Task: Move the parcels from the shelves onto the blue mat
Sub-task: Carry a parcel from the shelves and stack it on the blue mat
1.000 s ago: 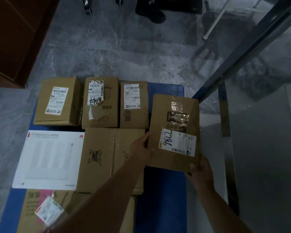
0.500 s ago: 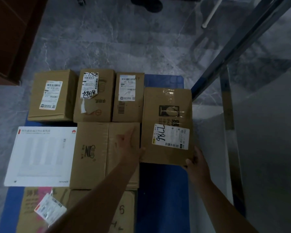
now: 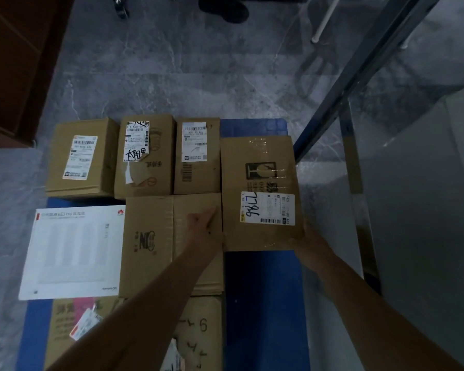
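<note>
A flat cardboard parcel (image 3: 260, 180) with a white label marked 7786 lies at the right of the blue mat (image 3: 265, 303), beside the other boxes. My left hand (image 3: 204, 226) grips its left edge, resting over the neighbouring brown box (image 3: 150, 242). My right hand (image 3: 310, 238) holds its near right corner, fingers hidden under the cardboard. Three labelled cartons (image 3: 145, 156) stand in a row at the mat's far end. A white flat box (image 3: 73, 250) lies at the left.
A metal shelf frame (image 3: 354, 183) with a diagonal rail rises along the right. A dark wooden cabinet (image 3: 14, 62) stands at the far left. More parcels (image 3: 198, 330) sit near me. Someone's shoes (image 3: 225, 9) are on the grey marble floor ahead.
Both hands carried the 7786 parcel down and leftward from the air until it lies on the mat against the row of boxes.
</note>
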Tool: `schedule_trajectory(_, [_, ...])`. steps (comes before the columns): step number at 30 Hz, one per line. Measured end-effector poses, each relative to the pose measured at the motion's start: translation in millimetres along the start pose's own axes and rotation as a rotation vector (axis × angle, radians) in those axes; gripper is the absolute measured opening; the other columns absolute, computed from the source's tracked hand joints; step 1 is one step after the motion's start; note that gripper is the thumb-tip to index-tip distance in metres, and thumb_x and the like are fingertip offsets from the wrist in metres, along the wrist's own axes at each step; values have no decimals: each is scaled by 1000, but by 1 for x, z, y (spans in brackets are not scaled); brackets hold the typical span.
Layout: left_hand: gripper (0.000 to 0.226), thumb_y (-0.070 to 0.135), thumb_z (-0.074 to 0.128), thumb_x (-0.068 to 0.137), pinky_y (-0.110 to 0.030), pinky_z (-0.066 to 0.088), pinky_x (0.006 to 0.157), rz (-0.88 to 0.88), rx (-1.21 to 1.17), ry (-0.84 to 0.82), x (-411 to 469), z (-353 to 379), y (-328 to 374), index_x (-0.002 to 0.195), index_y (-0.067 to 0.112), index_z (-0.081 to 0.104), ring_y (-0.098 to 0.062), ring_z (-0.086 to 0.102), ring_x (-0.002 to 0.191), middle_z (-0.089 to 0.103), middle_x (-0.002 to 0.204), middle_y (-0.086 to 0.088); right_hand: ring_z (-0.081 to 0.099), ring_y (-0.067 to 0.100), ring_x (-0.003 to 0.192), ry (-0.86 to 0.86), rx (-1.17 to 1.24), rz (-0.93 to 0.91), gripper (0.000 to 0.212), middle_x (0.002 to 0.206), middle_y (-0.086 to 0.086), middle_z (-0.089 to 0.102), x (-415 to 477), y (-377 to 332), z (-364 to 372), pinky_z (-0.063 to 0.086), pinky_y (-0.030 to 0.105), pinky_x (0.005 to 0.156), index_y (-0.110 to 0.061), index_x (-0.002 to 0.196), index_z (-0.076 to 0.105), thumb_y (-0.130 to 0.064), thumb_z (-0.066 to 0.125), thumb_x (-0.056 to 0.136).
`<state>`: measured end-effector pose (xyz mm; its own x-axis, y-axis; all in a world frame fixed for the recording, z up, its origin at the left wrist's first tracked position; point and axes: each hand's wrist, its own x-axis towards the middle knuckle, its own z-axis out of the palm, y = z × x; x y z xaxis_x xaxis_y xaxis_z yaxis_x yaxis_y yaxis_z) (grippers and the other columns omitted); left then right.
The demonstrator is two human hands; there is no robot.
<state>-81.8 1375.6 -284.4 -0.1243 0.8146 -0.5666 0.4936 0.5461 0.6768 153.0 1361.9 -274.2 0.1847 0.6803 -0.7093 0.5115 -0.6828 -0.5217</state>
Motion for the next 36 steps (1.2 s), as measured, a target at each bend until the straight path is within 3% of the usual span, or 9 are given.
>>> schedule_trajectory(3, [49,-1,63,86,-4,47,68,26,-4,-76,-13,-9,17,132,14,58,-21,55,110,48,126,-4,66,21,91,153,-63,-101,16,103,2,68,-27,-29,5,58,45,76,-31,110,56,-34,47,97])
schedule_trajectory(5, [48,3,64,87,-21,51,80,38,-16,-79,-26,-22,38,133,15,57,-17,50,117,48,125,-1,57,23,115,75,-174,-150,37,129,6,59,-48,-49,9,53,46,91,-25,136,49,-24,42,100])
schedule_trajectory(7, [50,9,64,90,-23,42,90,65,35,-73,-40,-40,61,138,16,52,-14,44,121,45,133,-4,43,28,131,2,-245,-169,56,146,10,42,-72,-73,11,45,47,103,-15,151,33,-12,43,96])
schedule_trajectory(11, [41,9,58,94,-19,38,91,175,73,-102,-68,-92,117,135,10,54,-20,48,123,48,139,-9,48,27,127,33,-144,-192,57,143,9,46,-123,-131,-1,48,32,96,-17,149,39,-6,48,94])
schedule_trajectory(15, [33,7,48,97,-40,43,104,317,226,-115,-110,-161,176,128,0,57,-34,51,123,55,133,-19,49,23,122,154,-149,-200,49,139,11,50,-192,-189,-26,42,25,93,-16,143,47,-11,51,95])
schedule_trajectory(19, [28,5,53,93,-40,45,95,477,288,-102,-184,-231,214,119,-1,62,-35,57,113,61,122,-21,52,28,123,287,-131,-225,47,141,13,49,-286,-234,-52,47,28,92,-17,142,49,-11,52,95])
schedule_trajectory(22, [32,8,58,91,-35,43,99,637,381,-202,-243,-282,224,123,7,61,-28,56,115,60,123,-14,48,33,130,369,-116,-247,43,140,16,52,-372,-253,-65,35,32,105,-9,137,54,-8,55,94])
schedule_trajectory(27, [41,15,62,89,-36,43,100,779,475,-215,-308,-351,241,129,12,56,-26,51,117,57,126,-9,50,35,128,484,-78,-187,42,135,20,56,-480,-256,-81,38,36,108,-8,134,56,-9,59,92])
schedule_trajectory(36, [50,23,61,90,-35,37,106,1082,654,-381,-418,-340,261,138,16,50,-22,45,128,51,139,-3,33,31,140,522,-125,-97,54,149,15,40,-631,-233,-77,30,34,113,-14,148,38,-19,53,97])
